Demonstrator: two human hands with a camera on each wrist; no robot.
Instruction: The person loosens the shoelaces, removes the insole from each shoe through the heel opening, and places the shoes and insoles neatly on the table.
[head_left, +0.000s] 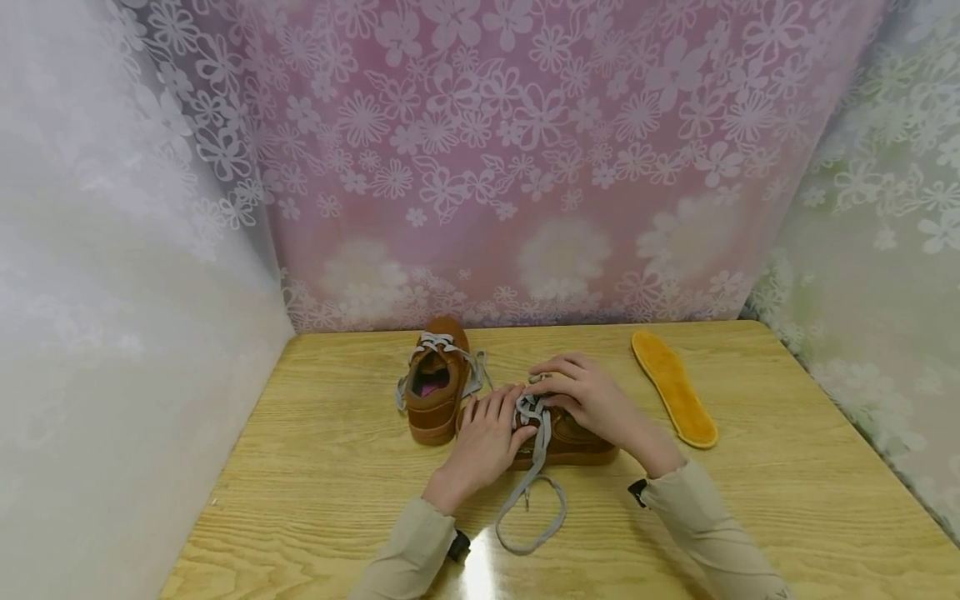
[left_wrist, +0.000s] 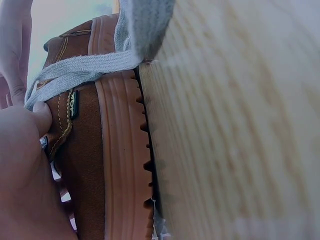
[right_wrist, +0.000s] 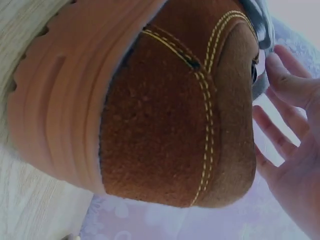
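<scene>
A brown suede lace-up shoe (head_left: 592, 456) stands on its sole, toe left and heel right. My left hand (head_left: 483, 437) holds its toe end from above, fingers over the top and thumb (left_wrist: 43, 119) beside the lacing. At the lacing, my right hand (head_left: 592, 398) pinches the grey shoelace (right_wrist: 261, 86) between thumb and forefinger, its other fingers spread behind the shoe. A long loop of the flat grey lace (head_left: 531, 546) hangs down the near side onto the table. My hands partly hide the lacing in the head view.
A matching brown shoe (head_left: 433, 417) with grey laces stands at the left, toe away. An orange fuzzy insole (head_left: 675, 387) lies at the right. All rest on a wooden table (head_left: 315, 500), with flowered curtains (head_left: 480, 167) behind and on both sides.
</scene>
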